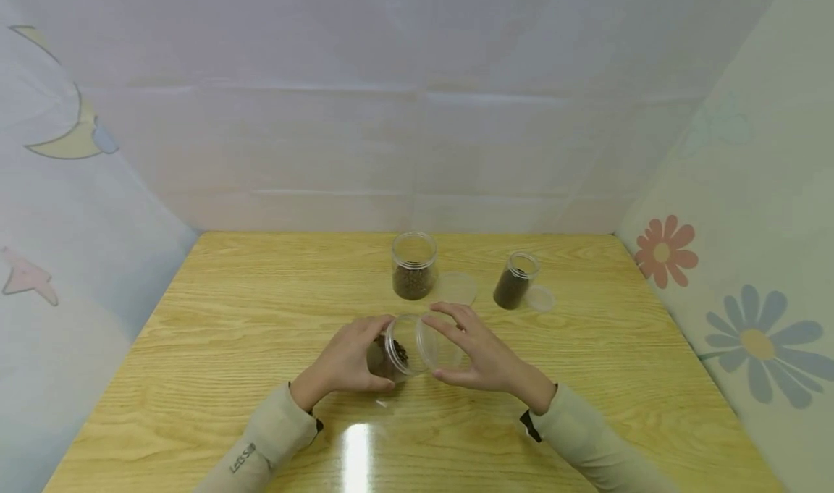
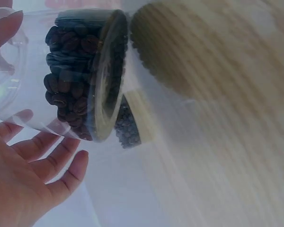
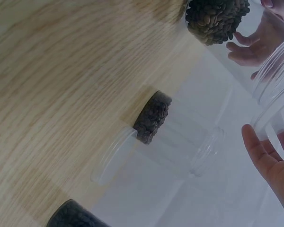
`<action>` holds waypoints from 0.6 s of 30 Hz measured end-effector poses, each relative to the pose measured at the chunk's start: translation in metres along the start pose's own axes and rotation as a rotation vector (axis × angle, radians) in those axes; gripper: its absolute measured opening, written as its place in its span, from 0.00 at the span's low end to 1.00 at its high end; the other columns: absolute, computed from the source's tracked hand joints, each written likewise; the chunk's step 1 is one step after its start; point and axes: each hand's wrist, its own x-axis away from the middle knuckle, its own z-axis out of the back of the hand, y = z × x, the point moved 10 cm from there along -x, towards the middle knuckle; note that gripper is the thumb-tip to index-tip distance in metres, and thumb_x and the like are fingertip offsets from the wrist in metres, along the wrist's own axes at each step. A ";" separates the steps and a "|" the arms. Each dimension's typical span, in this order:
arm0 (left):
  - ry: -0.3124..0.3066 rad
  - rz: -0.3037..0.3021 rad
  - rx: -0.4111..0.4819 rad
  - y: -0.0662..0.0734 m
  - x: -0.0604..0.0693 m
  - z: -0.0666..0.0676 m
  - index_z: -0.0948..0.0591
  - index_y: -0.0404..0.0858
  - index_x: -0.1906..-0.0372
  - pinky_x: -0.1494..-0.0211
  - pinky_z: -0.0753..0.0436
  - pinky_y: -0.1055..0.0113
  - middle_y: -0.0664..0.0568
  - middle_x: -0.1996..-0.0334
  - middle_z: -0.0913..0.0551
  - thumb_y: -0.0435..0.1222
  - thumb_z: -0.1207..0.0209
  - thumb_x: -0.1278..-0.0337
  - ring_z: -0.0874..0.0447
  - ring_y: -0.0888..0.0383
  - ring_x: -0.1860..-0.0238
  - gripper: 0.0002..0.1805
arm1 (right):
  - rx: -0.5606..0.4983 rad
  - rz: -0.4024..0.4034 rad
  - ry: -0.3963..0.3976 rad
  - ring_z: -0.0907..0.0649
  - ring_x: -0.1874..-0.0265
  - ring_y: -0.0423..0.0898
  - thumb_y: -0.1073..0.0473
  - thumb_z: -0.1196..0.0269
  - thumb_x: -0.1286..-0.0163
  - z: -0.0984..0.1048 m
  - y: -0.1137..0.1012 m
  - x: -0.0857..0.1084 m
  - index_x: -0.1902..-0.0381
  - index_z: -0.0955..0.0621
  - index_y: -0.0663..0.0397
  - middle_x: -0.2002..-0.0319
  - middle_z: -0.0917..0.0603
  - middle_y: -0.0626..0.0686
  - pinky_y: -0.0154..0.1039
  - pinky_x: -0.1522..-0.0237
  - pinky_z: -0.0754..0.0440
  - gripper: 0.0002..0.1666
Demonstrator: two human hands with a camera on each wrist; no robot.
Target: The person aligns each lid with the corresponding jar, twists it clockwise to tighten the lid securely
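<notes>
My left hand (image 1: 342, 355) grips a clear jar (image 2: 33, 75) partly filled with dark coffee beans (image 2: 71, 80). The jar tilts, its uncovered mouth facing my right hand (image 1: 478, 352). Between thumb and fingers, that right hand holds a round clear lid (image 1: 439, 348) by its edge. The lid stands on edge right beside the jar's mouth; in the right wrist view the lid (image 3: 274, 111) and the ringed rim (image 3: 274, 71) nearly meet. Whether they touch I cannot tell.
Behind my hands stands another uncovered jar (image 1: 413, 279) of dark beans, a clear lid (image 1: 458, 288) lying beside it. Farther right is a narrower uncovered jar (image 1: 511, 288) with dark contents and a small lid (image 1: 541, 298). All are on a wooden table (image 1: 260, 297) backed by a pale wall.
</notes>
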 end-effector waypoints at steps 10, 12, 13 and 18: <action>-0.068 0.066 -0.130 0.005 -0.005 -0.002 0.37 0.40 0.36 0.50 0.29 0.46 0.44 0.48 0.26 0.54 0.27 0.74 0.29 0.45 0.48 0.53 | -0.031 0.010 0.017 0.35 0.42 0.55 0.46 0.34 0.44 -0.002 -0.001 0.002 0.37 0.35 0.62 0.39 0.38 0.61 0.51 0.54 0.27 0.42; -0.074 0.066 -0.136 0.007 -0.006 -0.003 0.37 0.40 0.36 0.50 0.29 0.46 0.44 0.48 0.26 0.54 0.27 0.74 0.29 0.44 0.48 0.53 | -0.038 0.006 0.019 0.36 0.42 0.55 0.45 0.35 0.43 -0.003 -0.001 0.003 0.37 0.35 0.61 0.39 0.38 0.61 0.49 0.54 0.26 0.42; -0.077 0.066 -0.138 0.007 -0.007 -0.003 0.36 0.40 0.36 0.49 0.29 0.46 0.44 0.48 0.26 0.54 0.27 0.74 0.29 0.44 0.48 0.53 | -0.040 0.005 0.020 0.36 0.42 0.55 0.44 0.36 0.42 -0.003 0.000 0.003 0.37 0.35 0.61 0.39 0.38 0.61 0.48 0.54 0.26 0.42; -0.095 0.064 -0.148 0.011 -0.009 -0.006 0.36 0.40 0.37 0.49 0.28 0.47 0.44 0.49 0.27 0.54 0.27 0.73 0.29 0.44 0.48 0.52 | -0.058 -0.003 0.029 0.36 0.42 0.55 0.43 0.36 0.42 -0.005 0.002 0.005 0.37 0.36 0.60 0.39 0.38 0.61 0.46 0.54 0.26 0.43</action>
